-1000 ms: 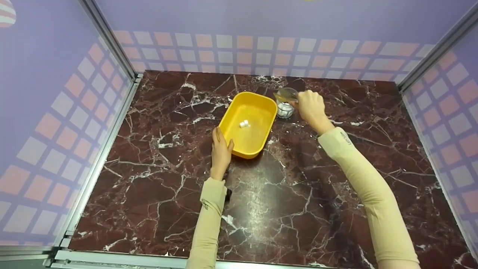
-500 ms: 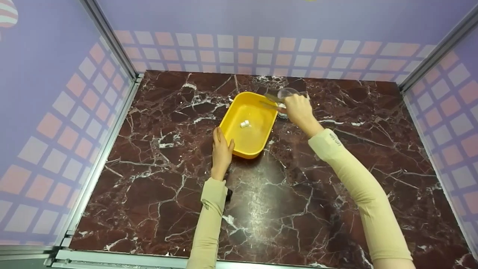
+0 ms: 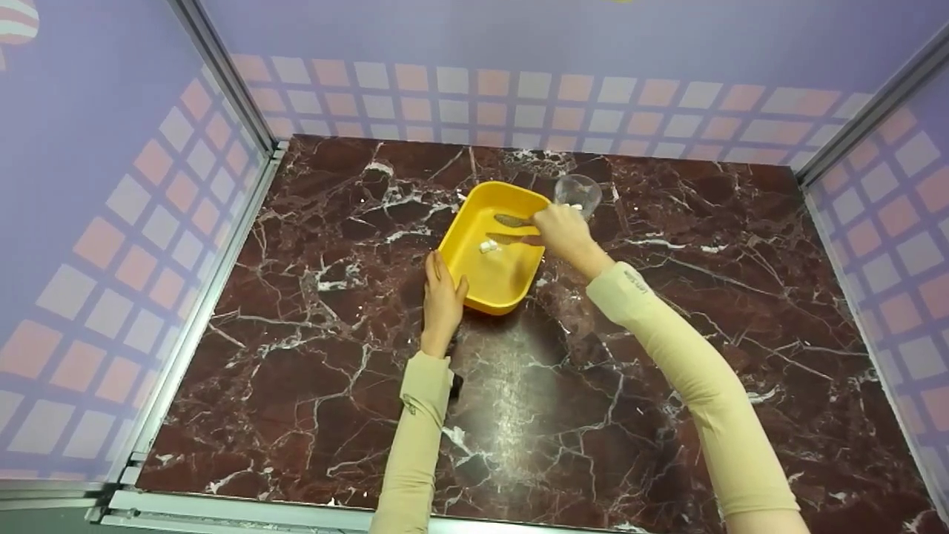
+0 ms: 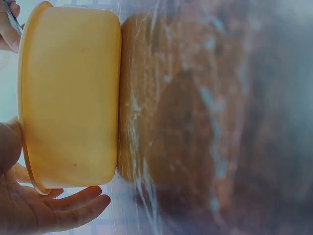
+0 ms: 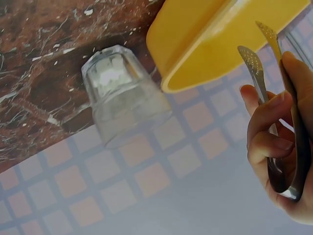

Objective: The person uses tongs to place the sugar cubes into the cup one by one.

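A yellow plastic basin [image 3: 504,285] stands on the table with a few small white pieces [image 3: 488,246] on its floor. My left hand [image 3: 443,302] holds its near left side; the left wrist view shows the thumb over the rim and the fingers along the outside. In my right hand [image 3: 565,231] I grip metal tongs [image 5: 293,122] with perforated tips. The tongs' arms are spread, with nothing visible between the tips, which are over the basin's inside. Beside the basin's far right corner stands a clear faceted glass [image 3: 580,191], with white pieces [image 5: 110,73] in its bottom.
The dark red marble tabletop [image 3: 334,371] is veined in white and dotted with small white crumbs. Purple walls with pink and white squares [image 3: 615,90] enclose it at the back and both sides. A metal rail [image 3: 252,518] runs along the front edge.
My right hand has moved left and nearer to me with the tongs, from above the glass to over the basin. The glass shows again. My left hand keeps its place.
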`<state>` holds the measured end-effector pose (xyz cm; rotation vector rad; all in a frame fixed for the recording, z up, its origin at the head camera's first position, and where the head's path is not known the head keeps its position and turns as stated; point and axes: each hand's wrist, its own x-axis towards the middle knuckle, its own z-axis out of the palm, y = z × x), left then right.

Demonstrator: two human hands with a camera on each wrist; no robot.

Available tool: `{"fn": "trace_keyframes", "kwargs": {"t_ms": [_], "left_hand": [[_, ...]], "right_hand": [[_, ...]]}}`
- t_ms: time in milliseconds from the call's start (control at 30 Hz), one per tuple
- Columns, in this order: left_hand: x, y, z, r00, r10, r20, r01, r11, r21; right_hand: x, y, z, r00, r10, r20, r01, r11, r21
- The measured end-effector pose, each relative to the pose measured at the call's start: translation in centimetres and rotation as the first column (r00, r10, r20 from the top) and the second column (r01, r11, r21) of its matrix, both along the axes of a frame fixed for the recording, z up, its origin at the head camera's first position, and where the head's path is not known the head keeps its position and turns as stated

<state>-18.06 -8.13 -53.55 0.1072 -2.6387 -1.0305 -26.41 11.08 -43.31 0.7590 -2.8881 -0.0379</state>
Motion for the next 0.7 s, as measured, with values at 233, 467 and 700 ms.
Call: {"fn": "trace_keyframes", "kwargs": {"t_ms": [233,467,700], "left_hand": [[0.0,0.0,-0.1,1.000,0.002,0.024,-0.002,1.000,-0.002],[0.0,0.0,-0.1,1.000,0.010,-0.010,-0.011,1.000,-0.008],[-0.1,0.0,-0.2,1.000,0.007,-0.018,-0.007,1.000,-0.009]], "right_hand": [[0.1,-1.5,-1.6,0.996,0.093,-0.018,-0.092,0.996,0.021],[0.0,-2.3,-2.9,0.988,0.148,-0.053,-0.142,0.985,0.094],[0.0,-3.0,-3.4,0.986,0.157,-0.059,-0.149,0.980,0.130]]}}
